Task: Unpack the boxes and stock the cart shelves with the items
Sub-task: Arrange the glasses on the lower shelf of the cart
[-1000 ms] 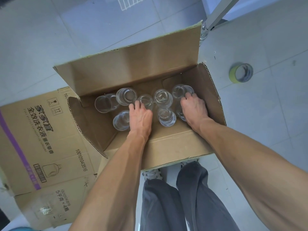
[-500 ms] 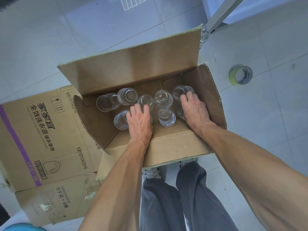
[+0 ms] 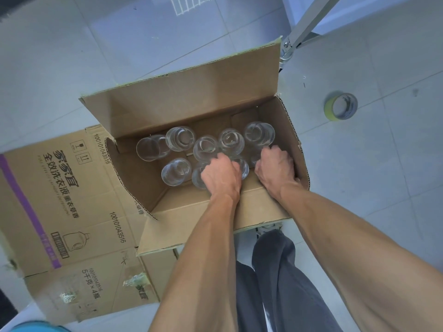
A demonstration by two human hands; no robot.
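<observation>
Nearest inside the open box (image 3: 215, 116), left hand (image 3: 221, 177) and right hand (image 3: 275, 171), flat half a second ago, now have fingers curled onto near-row glasses (image 3: 176, 171); lift-out looks imminent. Farther glasses untouched.

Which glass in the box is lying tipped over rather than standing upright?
The far-left glass in the back row of the cardboard box: its side wall shows and its mouth faces sideways, while the others show round rims from above.

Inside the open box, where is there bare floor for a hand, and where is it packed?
Bare cardboard shows along the near-left corner of the open box, in front of the front-left glass. The back row of glasses is crowded, as is the right side around both hands.
</observation>
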